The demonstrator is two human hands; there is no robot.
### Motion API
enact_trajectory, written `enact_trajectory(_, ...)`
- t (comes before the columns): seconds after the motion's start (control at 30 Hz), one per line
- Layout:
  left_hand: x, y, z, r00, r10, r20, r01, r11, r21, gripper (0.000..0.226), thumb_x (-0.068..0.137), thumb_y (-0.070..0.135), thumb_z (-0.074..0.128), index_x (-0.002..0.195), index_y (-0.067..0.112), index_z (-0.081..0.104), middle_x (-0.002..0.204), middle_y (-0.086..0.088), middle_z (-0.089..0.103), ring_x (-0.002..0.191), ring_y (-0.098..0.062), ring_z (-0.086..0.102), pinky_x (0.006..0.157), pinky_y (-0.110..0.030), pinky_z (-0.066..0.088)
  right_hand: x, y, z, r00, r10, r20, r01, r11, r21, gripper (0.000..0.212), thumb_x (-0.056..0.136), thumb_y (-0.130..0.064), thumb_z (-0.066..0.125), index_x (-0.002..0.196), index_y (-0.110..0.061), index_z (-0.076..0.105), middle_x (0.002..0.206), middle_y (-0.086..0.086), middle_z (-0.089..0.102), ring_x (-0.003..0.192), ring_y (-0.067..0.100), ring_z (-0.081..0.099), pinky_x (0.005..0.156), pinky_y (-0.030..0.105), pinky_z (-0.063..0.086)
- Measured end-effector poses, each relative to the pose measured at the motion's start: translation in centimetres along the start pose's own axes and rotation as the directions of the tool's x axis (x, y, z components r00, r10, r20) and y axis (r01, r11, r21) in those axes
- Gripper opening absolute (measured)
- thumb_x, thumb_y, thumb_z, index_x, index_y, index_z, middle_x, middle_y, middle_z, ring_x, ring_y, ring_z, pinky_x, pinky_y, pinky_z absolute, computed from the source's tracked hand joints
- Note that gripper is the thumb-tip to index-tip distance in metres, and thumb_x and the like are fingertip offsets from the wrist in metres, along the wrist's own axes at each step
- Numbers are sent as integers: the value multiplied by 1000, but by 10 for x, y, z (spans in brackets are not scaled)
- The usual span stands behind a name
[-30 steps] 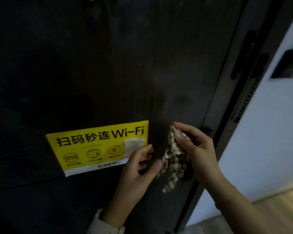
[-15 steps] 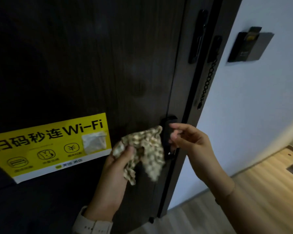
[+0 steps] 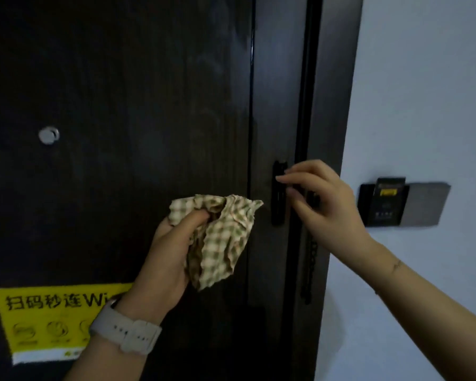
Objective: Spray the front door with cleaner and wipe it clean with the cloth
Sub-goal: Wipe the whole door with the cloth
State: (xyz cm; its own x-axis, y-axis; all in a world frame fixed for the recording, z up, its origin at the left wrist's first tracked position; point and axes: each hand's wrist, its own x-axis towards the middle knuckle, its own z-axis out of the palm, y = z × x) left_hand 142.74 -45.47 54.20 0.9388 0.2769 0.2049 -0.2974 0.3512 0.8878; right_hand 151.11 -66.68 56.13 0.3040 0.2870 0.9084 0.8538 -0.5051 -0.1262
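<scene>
The left hand (image 3: 171,259) holds the bunched cloth (image 3: 220,237) in the middle of the frame, ready to rub the dark door (image 3: 121,105). The right hand (image 3: 322,204), fingers loosely bent and holding nothing, reaches toward the black latch (image 3: 278,193), maybe to steady it.

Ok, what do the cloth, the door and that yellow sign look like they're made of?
Cloth: thin woven fabric, likely cotton, judging by its green-and-cream check and soft crumpled folds in the left hand.
Door: dark wood or wood-look veneer; faint vertical grain, low sheen.
Yellow sign: probably a printed paper or vinyl sticker, lying flat with a matte face.
</scene>
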Motion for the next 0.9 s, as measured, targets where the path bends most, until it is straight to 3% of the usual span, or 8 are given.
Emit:
enact_trajectory(0.13,19,52,39,951,309,16,-309,949,68,37,91,4,56,117,30,58,100,4,75,95,-12,71,79,-28,57,79,31,-33,974,-216,-63,202,962,-182,23,91,-13,57,111,-13,70,119,6,58,114,22,52,98,22,38)
enact_trajectory(0.3,50,134,81,818,567,97,-573,791,213,21,96,10,49,99,19,67,111,0,69,104,-13,66,86,-27,52,173,49,-61,913,-374,-160,284,868,-408,36,95,-23,51,126,-10,62,138,14,49,128,30,43,103,36,38)
enact_trajectory(0.4,76,178,109,702,677,223,-709,632,313,32,88,43,55,102,20,70,109,11,69,105,1,62,87,-21,45,218,57,-67,911,-359,-204,229,850,-474,43,98,-29,47,136,-10,53,147,13,41,134,31,39,109,41,38)
enact_trajectory(0.5,109,220,138,525,792,313,-802,337,493,24,92,37,58,108,20,67,109,20,63,101,15,55,81,-10,42,247,62,-63,908,-321,-268,161,860,-484,49,99,-35,39,139,-8,50,149,14,40,136,32,38,111,45,36)
enact_trajectory(0.6,141,261,164,306,850,429,-846,36,532,14,93,20,61,108,19,60,107,19,60,97,18,53,79,-3,44,254,66,-54,894,-316,-319,117,849,-516,49,99,-34,39,140,-10,49,151,13,39,139,30,34,115,44,31)
enact_trajectory(0.7,170,297,184,138,823,551,-809,-227,542,32,89,11,65,119,20,57,114,15,61,103,13,53,88,-2,40,253,68,-53,888,-313,-336,108,853,-511,52,97,-35,37,142,-11,46,152,9,38,142,26,32,116,40,30)
enact_trajectory(0.8,196,316,194,73,759,647,-696,-426,578,33,89,11,66,121,13,65,130,3,60,118,-5,53,101,-12,38,254,71,-53,890,-316,-328,104,842,-529,52,97,-37,35,142,-13,48,153,7,37,142,23,31,117,37,28)
enact_trajectory(0.9,207,305,196,67,783,618,-656,-432,618,35,93,36,60,119,14,69,132,4,61,119,-12,55,103,-27,41,254,72,-53,893,-313,-322,107,846,-523,53,96,-39,34,141,-15,48,153,6,37,142,22,32,116,38,29)
